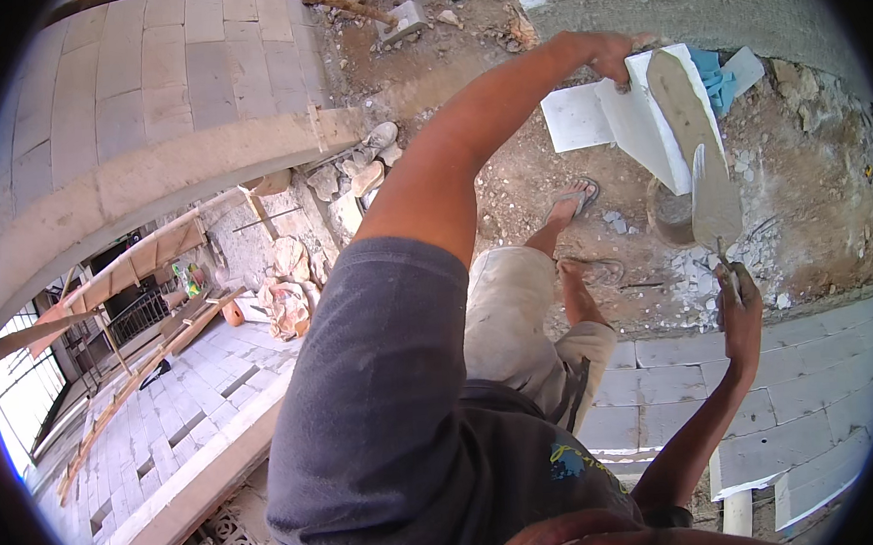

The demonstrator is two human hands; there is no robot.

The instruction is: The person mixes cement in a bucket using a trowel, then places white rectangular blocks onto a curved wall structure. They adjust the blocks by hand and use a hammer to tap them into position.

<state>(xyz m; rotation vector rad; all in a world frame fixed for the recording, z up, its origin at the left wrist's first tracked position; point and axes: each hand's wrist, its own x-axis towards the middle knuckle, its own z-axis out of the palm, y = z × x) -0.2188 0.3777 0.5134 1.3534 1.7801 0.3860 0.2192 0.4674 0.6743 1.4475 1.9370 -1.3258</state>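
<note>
Gripping white rectangular block, eleven o'clock from right hand, with left hand; clasping long-bladed grey metal trowel in right, aimed twelve o'clock toward grey-brown mortar strip running eleven-to-five.

No text can be read with certainty. The nearest thing to lettering is a print on the front of the person's dark shirt, in the lower centre of the frame: looping yellow-green strokes, like handwriting, run beside and over a patch of blue. The cloth slants away and the strokes are small, so they cannot be made out as words. At the left of the frame, a small green and white packet shows patches of colour that may be printing, too small to tell. The crumpled wrapping near it has reddish-brown patches, also unreadable.
</note>
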